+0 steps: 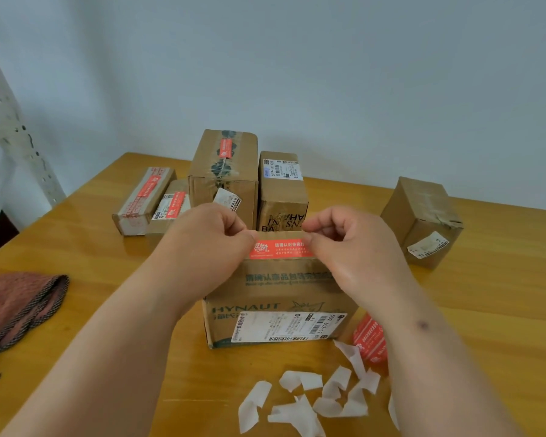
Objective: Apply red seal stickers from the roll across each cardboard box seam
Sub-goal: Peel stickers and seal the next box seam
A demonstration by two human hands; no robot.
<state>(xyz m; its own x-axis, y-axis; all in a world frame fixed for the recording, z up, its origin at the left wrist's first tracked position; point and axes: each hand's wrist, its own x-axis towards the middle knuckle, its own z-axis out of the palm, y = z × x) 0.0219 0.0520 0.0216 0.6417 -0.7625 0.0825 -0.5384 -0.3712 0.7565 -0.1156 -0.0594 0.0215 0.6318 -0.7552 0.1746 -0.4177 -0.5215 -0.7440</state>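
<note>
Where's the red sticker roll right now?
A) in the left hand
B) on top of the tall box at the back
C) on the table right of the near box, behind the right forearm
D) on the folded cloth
C: the red sticker roll sits on the table beside the near box, partly hidden by the right forearm, above the peeled backing papers.

Two bare forearms entering from the bottom edge, no sleeves, no gloves, no rings, watch or bracelets visible; bare left hand (213, 244) and bare right hand (353, 247) with short unpainted nails; small dark round mark (422, 325) on right forearm near the wrist.
</note>
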